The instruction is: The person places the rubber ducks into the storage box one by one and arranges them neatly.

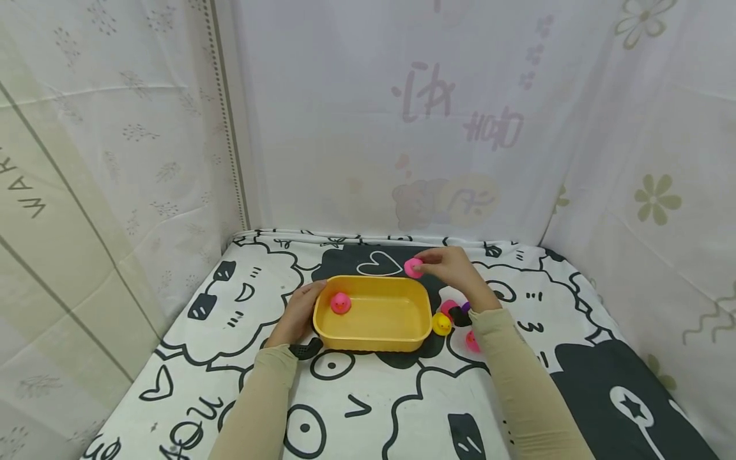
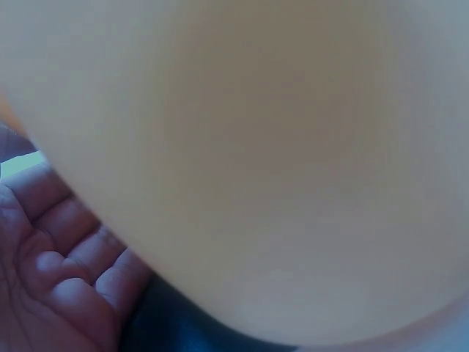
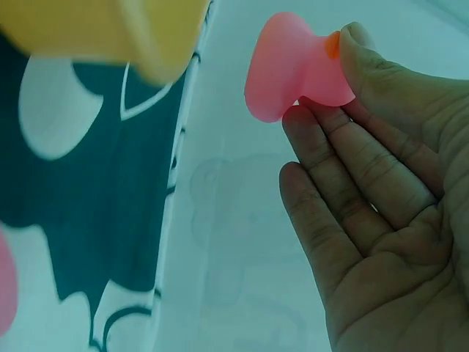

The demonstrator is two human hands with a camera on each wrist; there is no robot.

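A yellow plastic tub (image 1: 374, 345) stands on the patterned cloth, with one pink rubber duck (image 1: 340, 303) inside at its left end. My left hand (image 1: 299, 313) holds the tub's left side, fingers along the outer wall near the far left corner. In the left wrist view the tub wall is a large blur that hides the fingertips. Near the tub's far right corner, my right hand (image 1: 454, 267) pinches another pink rubber duck (image 3: 282, 70) between thumb and fingertips. The right wrist view shows this duck from below, its orange beak beside the thumb.
Right of the tub sit a yellow duck (image 1: 441, 324), a pink toy (image 1: 450, 308), a black one (image 1: 459, 316) and a bit of purple (image 1: 466, 307). Another pink duck (image 1: 473, 342) is partly behind my right forearm. Fabric curtains (image 1: 345, 128) close off the back and sides.
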